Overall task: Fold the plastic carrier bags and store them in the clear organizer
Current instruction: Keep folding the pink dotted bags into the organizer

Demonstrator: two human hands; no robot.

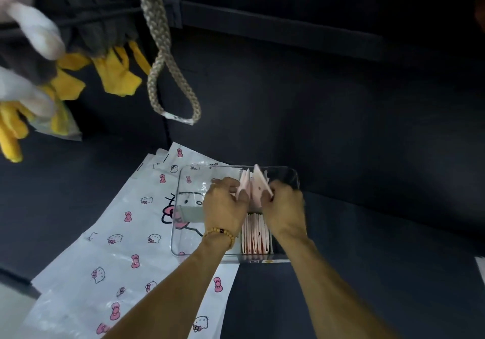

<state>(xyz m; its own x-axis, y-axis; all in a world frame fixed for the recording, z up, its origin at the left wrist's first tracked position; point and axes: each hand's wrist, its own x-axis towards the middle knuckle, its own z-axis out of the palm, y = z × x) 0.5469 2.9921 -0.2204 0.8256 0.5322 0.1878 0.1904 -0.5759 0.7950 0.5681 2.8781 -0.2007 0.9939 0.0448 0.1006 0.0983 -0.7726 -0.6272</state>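
Head view. Both forearms reach in from the bottom edge, nearest the lens; a beaded bracelet (220, 234) sits on the left wrist.

Left hand (225, 204) is over the middle of the clear organizer (181, 178), fingers curled and pinching the left side of a folded pink-white bag (256, 185). Right hand (284, 207) is just beside it, fingers curled onto the right side of the same folded bag. Bag stands tilted, its top edge poking above the hands, at the far end of the organizer's right compartment.

Below the hands, in the near part of that right compartment, a row of folded bags (256, 236) stands on edge, packed side by side. Left compartment shows only the print of what lies under it; a grey divider piece (190, 214) sits at its middle.

Organizer rests on a dark surface (354, 273), its left part overlapping a stack of unfolded flat carrier bags (126, 246), white with pink bows and cat faces, spread to the left and toward the camera.

Upper left: a blurred plush toy (39, 63), white, grey and yellow. A braided rope loop (168, 76) hangs near it, well apart from the hands.
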